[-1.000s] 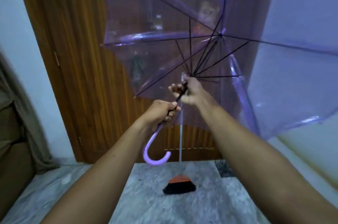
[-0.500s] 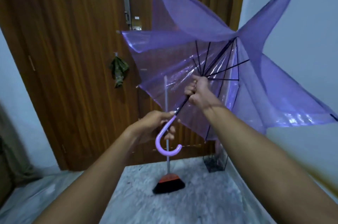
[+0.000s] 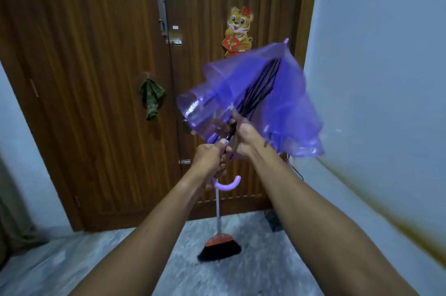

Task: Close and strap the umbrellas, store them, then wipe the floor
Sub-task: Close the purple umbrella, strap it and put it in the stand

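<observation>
A see-through purple umbrella (image 3: 284, 107) points up and away from me, its canopy folded down loosely around the black ribs. My left hand (image 3: 210, 158) grips the shaft just above the curved lilac handle (image 3: 228, 183). My right hand (image 3: 243, 136) is closed on the runner on the shaft, right above the left hand and partly under the canopy's edge. The umbrella's tip (image 3: 286, 41) sticks up near the door frame.
A brown wooden door (image 3: 96, 78) fills the view ahead, with a bolt (image 3: 162, 15), a tiger sticker (image 3: 239, 30) and a hanging green cloth (image 3: 150, 97). A broom (image 3: 218, 245) leans against it on the grey marble floor (image 3: 241, 271). A white wall (image 3: 374, 78) is at right.
The canopy has collapsed from wide open to folded around the ribs. My right hand slid down the shaft toward my left hand.
</observation>
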Demonstrator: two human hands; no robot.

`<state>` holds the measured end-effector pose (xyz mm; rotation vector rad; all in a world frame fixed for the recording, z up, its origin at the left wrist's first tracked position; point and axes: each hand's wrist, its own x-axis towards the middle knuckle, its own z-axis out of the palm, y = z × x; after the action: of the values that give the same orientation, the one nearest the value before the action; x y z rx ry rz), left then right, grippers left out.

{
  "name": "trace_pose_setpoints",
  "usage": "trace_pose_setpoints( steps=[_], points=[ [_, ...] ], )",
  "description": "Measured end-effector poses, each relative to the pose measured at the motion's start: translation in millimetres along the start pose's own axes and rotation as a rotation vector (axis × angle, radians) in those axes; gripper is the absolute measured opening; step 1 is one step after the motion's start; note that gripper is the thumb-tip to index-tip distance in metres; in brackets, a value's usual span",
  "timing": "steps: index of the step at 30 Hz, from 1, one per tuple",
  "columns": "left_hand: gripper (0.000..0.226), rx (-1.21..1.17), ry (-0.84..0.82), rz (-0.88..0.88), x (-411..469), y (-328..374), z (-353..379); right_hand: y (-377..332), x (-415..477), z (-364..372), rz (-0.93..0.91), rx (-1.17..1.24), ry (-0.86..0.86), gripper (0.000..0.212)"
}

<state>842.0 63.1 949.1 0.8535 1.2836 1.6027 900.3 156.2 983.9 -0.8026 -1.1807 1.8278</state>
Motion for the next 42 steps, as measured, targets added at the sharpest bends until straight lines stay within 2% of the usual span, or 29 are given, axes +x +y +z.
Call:
trace_pose_setpoints(
  steps=[3,6,8,10,12,14,16,17,19,20,21,22,23,24,25,26,27,29,31,33,39,42],
  points=[
    [0.037,0.041,0.034,0.012,-2.9,-4.6,-4.5,9.2,-14.1,-6.0,0.033,-0.119,0.019,0.047],
    [0.038,0.023,0.068,0.007,-0.1,-8.1,-6.4,27.7,-13.8,-18.7,0.029,-0.052,0.068,0.036],
    [0.038,-0.031,0.066,-0.024,1.2,-12.0,-8.9,32.0,-4.6,-17.9,0.020,-0.144,0.071,0.034],
    [0.038,-0.068,0.044,-0.075,3.7,-16.9,-15.1,32.8,4.6,-10.2,-0.069,-0.395,0.062,0.035],
    [0.040,0.025,0.039,-0.082,9.2,-19.3,-26.5,35.3,4.7,-10.0,-0.187,-0.610,0.010,0.040],
    [0.036,0.262,0.166,0.049,13.9,-14.7,-40.9,39.8,5.6,-17.1,-0.182,-0.651,-0.046,0.045],
    [0.028,0.579,0.490,0.352,10.6,-6.0,-55.1,37.6,-0.5,-22.5,-0.163,-0.692,-0.010,0.045],
    [0.026,0.657,0.623,0.531,5.0,1.2,-55.0,37.1,-0.4,-21.3,-0.139,-0.729,0.014,0.044],
    [0.020,0.683,0.665,0.801,-5.9,14.9,-40.8,39.9,-4.7,-15.0,-0.086,-0.841,-0.015,0.045],
    [0.020,0.700,0.643,0.829,-9.2,23.6,-28.2,43.9,-10.0,-9.5,-0.077,-0.928,-0.050,0.046],
    [0.032,0.727,0.656,0.752,0.2,25.0,-20.7,48.1,-15.0,-2.4,-0.057,-0.973,-0.077,0.046],
    [0.059,0.728,0.655,0.573,9.0,30.7,-15.2,53.9,-18.0,3.6,-0.042,-0.937,-0.097,0.046],
    [0.088,0.616,0.626,0.374,22.5,35.7,-17.2,60.9,-20.4,9.2,-0.011,-0.947,-0.103,0.044],
    [0.111,0.399,0.573,0.216,33.8,41.6,-22.7,62.6,-27.4,13.3,-0.017,-1.081,-0.145,0.036],
    [0.121,0.157,0.516,0.135,44.6,44.0,-33.7,63.9,-31.8,13.4,-0.037,-1.241,-0.230,0.026],
    [0.118,-0.025,0.477,0.109,49.8,43.8,-43.9,63.1,-36.4,12.9,-0.030,-1.318,-0.296,0.023],
    [0.107,-0.115,0.476,0.101,55.6,42.0,-54.4,63.4,-36.7,11.4,-0.042,-1.333,-0.332,0.031],
    [0.076,-0.129,0.530,0.148,58.0,43.1,-65.1,62.5,-39.1,13.0,-0.169,-1.338,-0.361,0.041],
    [0.060,-0.130,0.587,0.218,58.2,49.0,-73.2,65.4,-35.2,17.7,-0.209,-1.372,-0.393,0.031],
    [0.064,-0.154,0.603,0.278,58.8,58.6,-82.1,65.2,-36.3,24.7,-0.231,-1.502,-0.355,0.022],
    [0.054,-0.069,0.717,0.383,63.0,72.7,-97.0,47.7,-60.9,37.9,-0.545,-1.888,-0.261,0.037],
    [0.071,-0.035,0.744,0.387,69.9,79.6,-114.3,42.3,-76.4,41.4,-0.561,-2.006,-0.222,0.044]
  ],
)
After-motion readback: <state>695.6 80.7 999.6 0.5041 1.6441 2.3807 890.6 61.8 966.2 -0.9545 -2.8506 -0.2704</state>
